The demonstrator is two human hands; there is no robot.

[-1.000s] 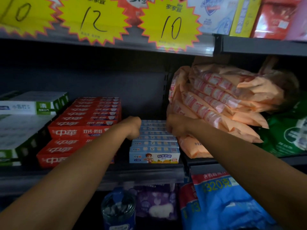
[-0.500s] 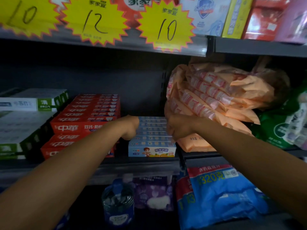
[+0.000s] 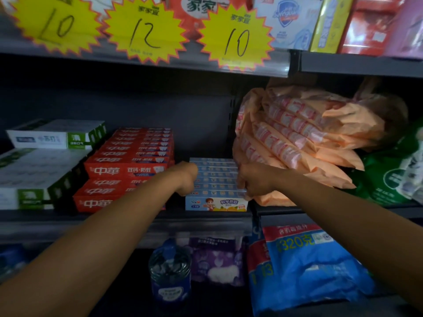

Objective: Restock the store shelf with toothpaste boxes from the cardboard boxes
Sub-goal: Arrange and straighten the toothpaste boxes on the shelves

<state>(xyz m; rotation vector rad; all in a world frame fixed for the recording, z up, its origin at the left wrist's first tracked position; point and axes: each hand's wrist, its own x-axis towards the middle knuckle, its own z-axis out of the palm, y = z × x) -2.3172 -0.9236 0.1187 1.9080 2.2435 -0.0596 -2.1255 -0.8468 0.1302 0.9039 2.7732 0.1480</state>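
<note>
A row of light-blue toothpaste boxes [image 3: 216,203] with a cartoon child on the front lies on the dark middle shelf [image 3: 91,223]. My left hand [image 3: 186,178] is curled against the left ends of these boxes. Against their right ends, my right hand [image 3: 249,181] has its fingers wrapped over the edge. The row is squeezed between both hands. Red toothpaste boxes [image 3: 128,170] are stacked just to the left, and white-and-green toothpaste boxes [image 3: 45,138] stand further left. No cardboard box is in view.
Orange wrapped packs [image 3: 297,133] are piled right of the blue row, touching my right hand, with a green pack [image 3: 389,179] beyond. Yellow star price tags [image 3: 235,40] hang from the shelf above. Below sit a bottle [image 3: 170,271], a purple pack [image 3: 217,259] and a blue bag [image 3: 309,266].
Both hands stay at the ends of the blue row but sit nearer its front than a second ago. The view has drifted slightly right and down.
</note>
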